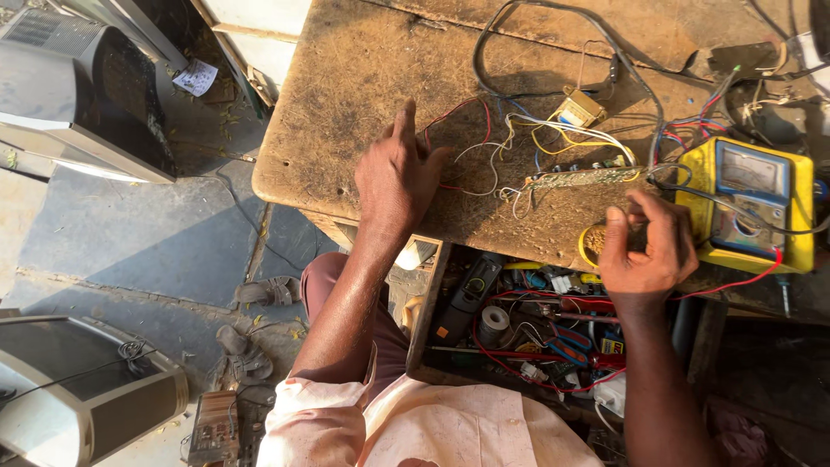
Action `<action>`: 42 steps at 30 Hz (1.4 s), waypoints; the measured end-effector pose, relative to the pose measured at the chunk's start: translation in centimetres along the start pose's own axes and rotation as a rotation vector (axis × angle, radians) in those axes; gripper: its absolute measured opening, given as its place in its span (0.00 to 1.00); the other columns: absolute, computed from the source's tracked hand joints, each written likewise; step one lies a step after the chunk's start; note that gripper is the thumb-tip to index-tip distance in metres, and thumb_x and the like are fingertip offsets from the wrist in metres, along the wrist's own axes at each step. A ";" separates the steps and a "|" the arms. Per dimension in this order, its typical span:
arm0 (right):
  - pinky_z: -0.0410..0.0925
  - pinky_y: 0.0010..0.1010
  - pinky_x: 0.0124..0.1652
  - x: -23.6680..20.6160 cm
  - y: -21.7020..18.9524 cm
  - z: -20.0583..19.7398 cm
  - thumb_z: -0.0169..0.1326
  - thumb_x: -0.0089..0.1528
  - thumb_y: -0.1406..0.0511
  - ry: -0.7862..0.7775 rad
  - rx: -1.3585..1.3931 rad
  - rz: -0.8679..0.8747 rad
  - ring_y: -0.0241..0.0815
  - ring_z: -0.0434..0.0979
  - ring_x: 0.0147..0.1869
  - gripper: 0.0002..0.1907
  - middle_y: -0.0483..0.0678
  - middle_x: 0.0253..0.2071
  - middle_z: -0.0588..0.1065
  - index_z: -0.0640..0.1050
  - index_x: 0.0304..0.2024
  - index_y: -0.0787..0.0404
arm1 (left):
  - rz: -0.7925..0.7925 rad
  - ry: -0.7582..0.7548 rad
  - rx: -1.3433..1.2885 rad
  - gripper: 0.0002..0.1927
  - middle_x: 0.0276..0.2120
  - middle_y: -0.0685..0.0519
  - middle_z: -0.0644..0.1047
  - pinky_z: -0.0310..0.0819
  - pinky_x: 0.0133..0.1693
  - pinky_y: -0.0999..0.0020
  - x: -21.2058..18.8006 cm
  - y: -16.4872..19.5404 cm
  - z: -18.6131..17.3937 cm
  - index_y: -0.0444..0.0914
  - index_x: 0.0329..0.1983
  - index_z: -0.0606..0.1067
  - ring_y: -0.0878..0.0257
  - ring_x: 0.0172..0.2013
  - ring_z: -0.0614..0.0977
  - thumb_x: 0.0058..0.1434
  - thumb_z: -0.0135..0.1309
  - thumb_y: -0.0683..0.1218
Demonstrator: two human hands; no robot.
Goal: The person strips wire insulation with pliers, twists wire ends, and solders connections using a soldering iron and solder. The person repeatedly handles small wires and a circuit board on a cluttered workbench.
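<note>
The right hand (pixel 647 251) covers most of a small round yellow tin (pixel 591 243), so its contents stay unclear. The open drawer (pixel 527 324) runs under the arm, its small parts too jumbled to tell. The near-left television (pixel 82 393) is cut by the edge.

Worn wooden workbench (pixel 346 104), grey stone floor (pixel 130 233), sunlight

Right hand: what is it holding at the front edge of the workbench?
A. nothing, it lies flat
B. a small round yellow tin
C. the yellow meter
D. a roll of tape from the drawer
B: the right hand curls around a small round yellow tin at the bench edge, just left of the yellow meter, which it does not grip.
</note>
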State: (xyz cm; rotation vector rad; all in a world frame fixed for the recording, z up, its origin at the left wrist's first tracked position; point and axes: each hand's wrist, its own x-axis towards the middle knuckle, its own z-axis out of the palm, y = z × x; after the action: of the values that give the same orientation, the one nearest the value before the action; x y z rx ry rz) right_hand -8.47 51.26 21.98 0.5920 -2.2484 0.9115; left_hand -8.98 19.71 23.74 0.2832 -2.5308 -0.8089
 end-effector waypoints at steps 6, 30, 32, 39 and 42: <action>0.71 0.31 0.43 -0.8 -0.2 -0.8 0.62 0.70 0.75 0.021 -0.010 -0.003 0.44 0.78 0.42 0.11 0.54 0.46 0.77 0.77 0.55 0.68 | -0.253 0.103 -0.449 0.30 0.34 0.49 0.83 0.84 0.28 0.67 -1.1 0.8 -0.3 0.30 0.65 0.68 0.61 0.28 0.87 0.61 0.63 0.42; 0.71 0.28 0.38 -7.7 -9.3 -3.9 0.53 0.68 0.72 -0.282 0.943 0.631 0.35 0.75 0.37 0.13 0.53 0.45 0.78 0.73 0.55 0.69 | -0.529 -0.407 -1.921 0.13 0.35 0.46 0.81 0.81 0.36 0.68 -15.6 6.9 0.8 0.32 0.57 0.74 0.59 0.33 0.84 0.70 0.57 0.37; 0.71 0.29 0.37 -7.8 -9.7 -3.8 0.52 0.70 0.72 -0.306 1.057 0.659 0.36 0.75 0.37 0.09 0.53 0.45 0.78 0.74 0.52 0.70 | -0.507 -0.438 -1.920 0.13 0.35 0.45 0.81 0.81 0.37 0.67 -16.1 6.9 1.0 0.32 0.57 0.74 0.59 0.33 0.84 0.70 0.56 0.37; 0.71 0.32 0.37 -8.6 -9.7 -3.7 0.55 0.70 0.74 -0.247 1.154 0.729 0.38 0.76 0.38 0.04 0.52 0.41 0.77 0.78 0.47 0.69 | -0.507 -0.455 -1.908 0.12 0.38 0.45 0.81 0.81 0.40 0.65 -17.1 6.3 1.4 0.32 0.56 0.74 0.57 0.39 0.85 0.70 0.55 0.37; 0.71 0.32 0.33 -9.5 -9.0 -4.2 0.57 0.67 0.73 -0.277 0.986 0.748 0.38 0.77 0.33 0.03 0.52 0.36 0.79 0.79 0.42 0.70 | -0.496 -0.453 -1.897 0.11 0.37 0.45 0.81 0.79 0.40 0.67 -16.8 5.7 1.5 0.31 0.56 0.75 0.57 0.39 0.85 0.72 0.55 0.39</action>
State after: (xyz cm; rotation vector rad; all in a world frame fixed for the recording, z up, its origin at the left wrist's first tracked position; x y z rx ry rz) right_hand 5.21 49.91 21.77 0.2428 -2.1462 2.4973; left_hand 4.66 30.55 19.87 0.0184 -0.9008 -3.0717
